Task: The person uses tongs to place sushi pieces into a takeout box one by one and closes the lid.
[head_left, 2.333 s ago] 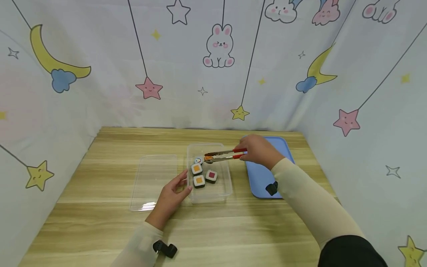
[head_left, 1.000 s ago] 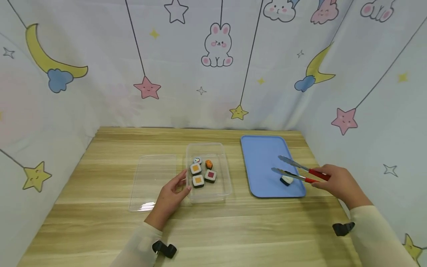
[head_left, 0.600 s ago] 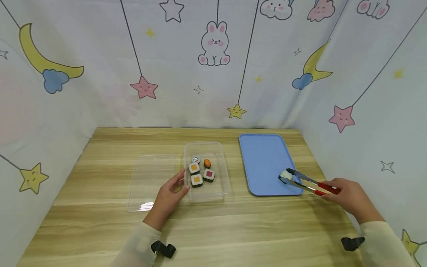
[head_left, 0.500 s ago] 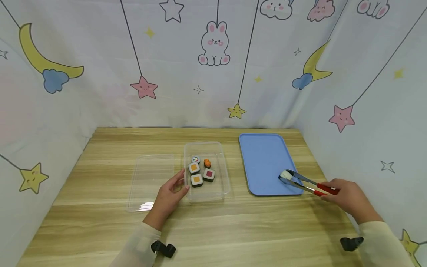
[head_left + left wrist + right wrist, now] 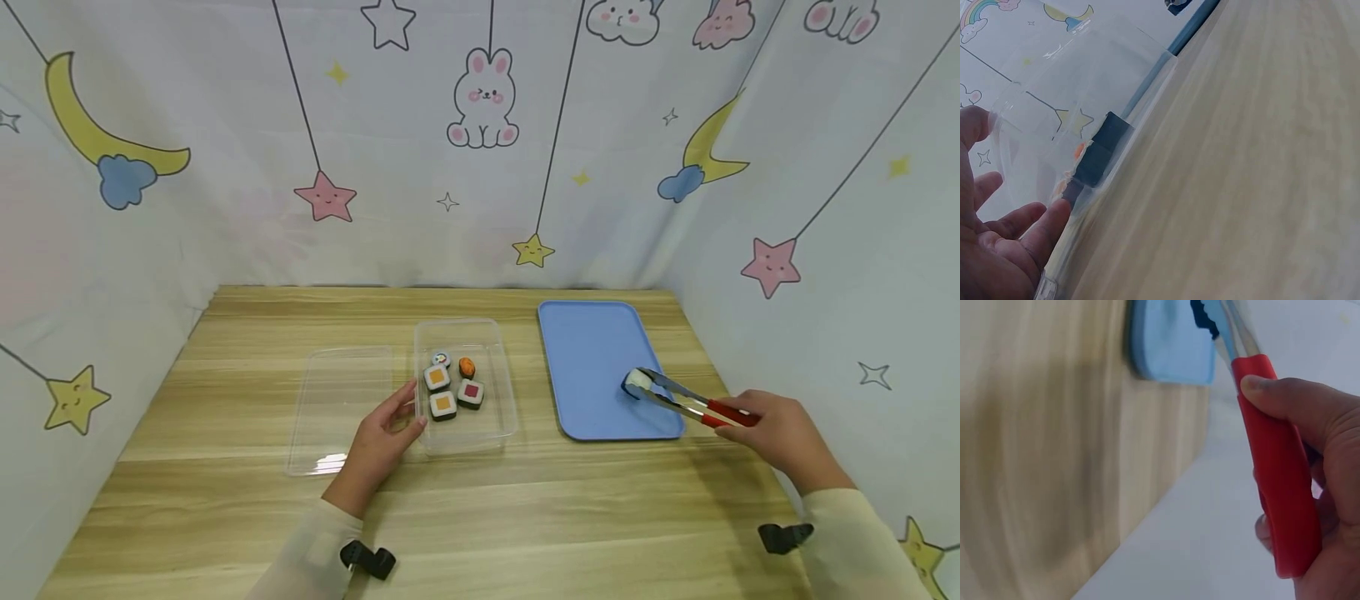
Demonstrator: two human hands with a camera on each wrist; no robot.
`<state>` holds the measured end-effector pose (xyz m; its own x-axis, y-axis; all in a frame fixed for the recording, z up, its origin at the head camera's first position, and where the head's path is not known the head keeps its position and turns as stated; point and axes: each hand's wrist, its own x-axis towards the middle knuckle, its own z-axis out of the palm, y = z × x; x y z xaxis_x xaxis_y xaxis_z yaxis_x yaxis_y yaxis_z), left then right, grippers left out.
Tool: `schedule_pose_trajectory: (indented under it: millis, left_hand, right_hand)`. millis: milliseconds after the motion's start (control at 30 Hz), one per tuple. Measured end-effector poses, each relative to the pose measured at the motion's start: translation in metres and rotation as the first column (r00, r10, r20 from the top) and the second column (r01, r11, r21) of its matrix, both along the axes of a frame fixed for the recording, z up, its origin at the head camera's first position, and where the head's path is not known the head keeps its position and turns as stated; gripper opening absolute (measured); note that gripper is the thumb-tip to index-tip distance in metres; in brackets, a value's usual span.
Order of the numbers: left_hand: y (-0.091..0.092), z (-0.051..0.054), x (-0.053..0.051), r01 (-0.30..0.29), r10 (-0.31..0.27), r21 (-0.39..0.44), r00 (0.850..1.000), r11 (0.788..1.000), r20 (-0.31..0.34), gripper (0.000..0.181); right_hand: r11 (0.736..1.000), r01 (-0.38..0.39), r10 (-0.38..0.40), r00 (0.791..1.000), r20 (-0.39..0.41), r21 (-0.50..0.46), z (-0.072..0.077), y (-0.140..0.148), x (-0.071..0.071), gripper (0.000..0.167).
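Observation:
My right hand (image 5: 776,437) grips a pair of red-handled metal tongs (image 5: 690,404), with the thumb along the red grip (image 5: 1275,462) in the right wrist view. The tong tips pinch a white-and-black sushi piece (image 5: 637,380) over the blue tray (image 5: 585,350); whether it is off the surface I cannot tell. My left hand (image 5: 378,442) rests its fingertips on the left side of a clear plastic container (image 5: 495,429). Inside it are two orange-centred sushi rolls (image 5: 442,405), a red-centred roll (image 5: 471,393), an orange-topped piece (image 5: 467,367) and a small round roll (image 5: 441,357).
A clear flat lid (image 5: 341,408) lies on the wooden table (image 5: 480,517), left of the container. The blue tray stands right of the container, with a strip of table between them. A patterned curtain (image 5: 420,233) encloses the back and sides.
The orange-topped piece was released into the container. My right hand swung right to the tray, and the tongs closed on the white-and-black piece, now shifted slightly up and left. My left hand stayed put.

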<state>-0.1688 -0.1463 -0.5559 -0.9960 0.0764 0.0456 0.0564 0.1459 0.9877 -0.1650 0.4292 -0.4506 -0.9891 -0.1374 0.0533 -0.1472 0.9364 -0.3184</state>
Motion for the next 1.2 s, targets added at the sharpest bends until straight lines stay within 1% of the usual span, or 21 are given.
schedule_pose_trajectory:
  millis: [133, 267, 367, 467, 533, 567, 633, 700, 767, 833, 900, 1067, 1100, 1133, 1200]
  left_hand:
    - [0.0, 0.001, 0.0, 0.009, -0.009, 0.02, 1.0, 1.0, 0.022, 0.065]
    - [0.0, 0.002, 0.0, -0.002, 0.002, -0.003, 1.0, 1.0, 0.017, 0.065]
    - [0.0, 0.001, 0.0, -0.011, 0.011, -0.02, 1.0, 1.0, 0.015, 0.065]
    - [0.0, 0.0, 0.0, -0.013, 0.013, -0.024, 1.0, 1.0, 0.019, 0.065]
    - [0.0, 0.0, 0.0, -0.011, 0.012, -0.027, 1.0, 1.0, 0.025, 0.065]
    - [0.0, 0.0, 0.0, -0.01, 0.011, -0.025, 1.0, 1.0, 0.028, 0.065]
    - [-0.001, 0.0, 0.0, -0.006, 0.006, -0.021, 1.0, 1.0, 0.028, 0.066]
    - [-0.001, 0.0, 0.0, -0.004, 0.004, -0.02, 1.0, 1.0, 0.025, 0.066]
    - [-0.001, 0.0, 0.0, -0.002, 0.002, -0.022, 1.0, 1.0, 0.018, 0.066]
    - [-0.001, 0.0, -0.001, 0.0, 0.001, -0.028, 1.0, 1.0, 0.008, 0.066]
    - [-0.001, 0.0, -0.001, -0.002, 0.002, -0.029, 1.0, 1.0, 0.001, 0.066]
    - [-0.001, -0.001, -0.001, -0.007, 0.007, -0.024, 1.0, 1.0, -0.01, 0.066]
    - [-0.001, -0.001, -0.001, -0.006, 0.006, -0.025, 1.0, 1.0, -0.007, 0.066]
    - [-0.001, -0.001, -0.001, -0.005, 0.005, -0.026, 1.0, 1.0, -0.006, 0.066]
    - [-0.001, -0.001, -0.001, -0.003, 0.003, -0.031, 1.0, 1.0, 0.0, 0.066]
  right_hand:
    - [0.999, -0.018, 0.017, 0.999, -0.038, -0.028, 0.011, -0.013, -0.011, 0.044]
    - [0.996, -0.046, 0.042, 0.998, -0.049, -0.081, 0.027, -0.035, -0.023, 0.045]
    - [0.988, -0.097, 0.09, 0.994, -0.061, -0.123, 0.037, -0.057, -0.033, 0.041]
    - [0.973, -0.181, 0.172, 0.982, -0.073, -0.144, 0.044, -0.083, -0.043, 0.039]
    - [0.957, -0.261, 0.251, 0.964, -0.093, -0.128, 0.048, -0.103, -0.048, 0.04]
    - [0.945, -0.307, 0.296, 0.949, -0.106, -0.11, 0.049, -0.113, -0.051, 0.041]
    - [0.916, -0.395, 0.384, 0.914, -0.129, -0.075, 0.052, -0.132, -0.057, 0.042]
    - [0.88, -0.474, 0.465, 0.874, -0.141, -0.034, 0.055, -0.151, -0.061, 0.042]
    - [0.848, -0.53, 0.525, 0.841, -0.126, -0.008, 0.056, -0.169, -0.065, 0.041]
    - [0.825, -0.564, 0.563, 0.82, -0.101, 0.027, 0.057, -0.184, -0.069, 0.04]
    - [0.813, -0.58, 0.582, 0.811, -0.066, 0.05, 0.057, -0.197, -0.072, 0.038]
    - [0.807, -0.586, 0.587, 0.81, 0.014, 0.077, 0.056, -0.219, -0.078, 0.034]
    - [0.803, -0.591, 0.591, 0.806, 0.028, 0.079, 0.056, -0.222, -0.079, 0.034]
    - [0.796, -0.599, 0.598, 0.8, 0.04, 0.085, 0.056, -0.224, -0.08, 0.034]
    - [0.774, -0.623, 0.62, 0.782, 0.064, 0.11, 0.056, -0.23, -0.082, 0.034]
